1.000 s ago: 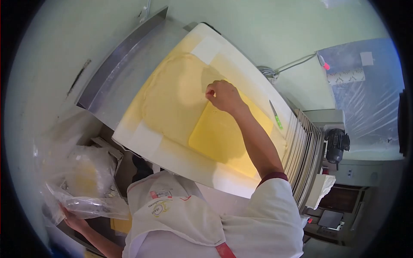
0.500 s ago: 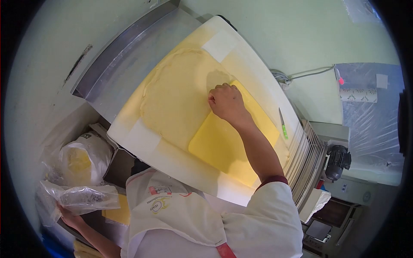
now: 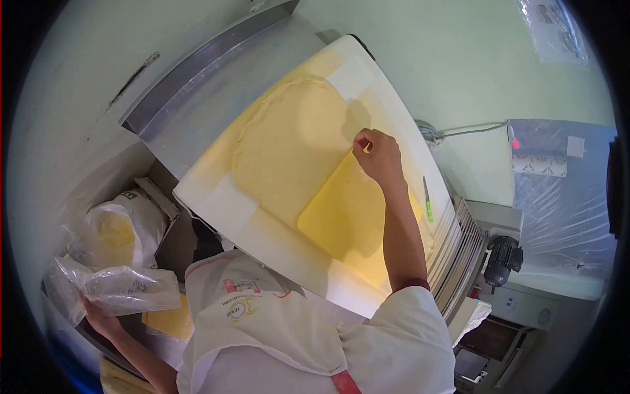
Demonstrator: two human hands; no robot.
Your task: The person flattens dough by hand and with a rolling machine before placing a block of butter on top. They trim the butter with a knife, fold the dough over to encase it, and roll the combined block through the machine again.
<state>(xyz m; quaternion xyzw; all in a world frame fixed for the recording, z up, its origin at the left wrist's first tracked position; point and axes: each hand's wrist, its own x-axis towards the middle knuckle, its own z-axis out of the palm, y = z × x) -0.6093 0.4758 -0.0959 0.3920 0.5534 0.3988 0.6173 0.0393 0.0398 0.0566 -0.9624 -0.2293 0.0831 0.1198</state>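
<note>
A wide sheet of pale dough lies on the white board, its edge uneven. On its near right part rests a smooth yellow slab, probably butter. Over the slab's upper corner is my right hand, its fingers curled into a loose fist with a gap by the thumb; whatever they may hold is hidden. Down at the lower left, my left hand grips a crumpled clear plastic sheet, which partly covers its fingers. Beside that plastic sits another yellow slab.
A knife with a green handle lies on the board's right side. Right of it is a slatted rack, with a dark motor beyond. A white bag with yellow contents stands at the left. A metal tray borders the board's far left.
My right hand has shifted right and turned, showing the gap by the thumb. My left hand still holds the plastic. The whole view has moved slightly.
</note>
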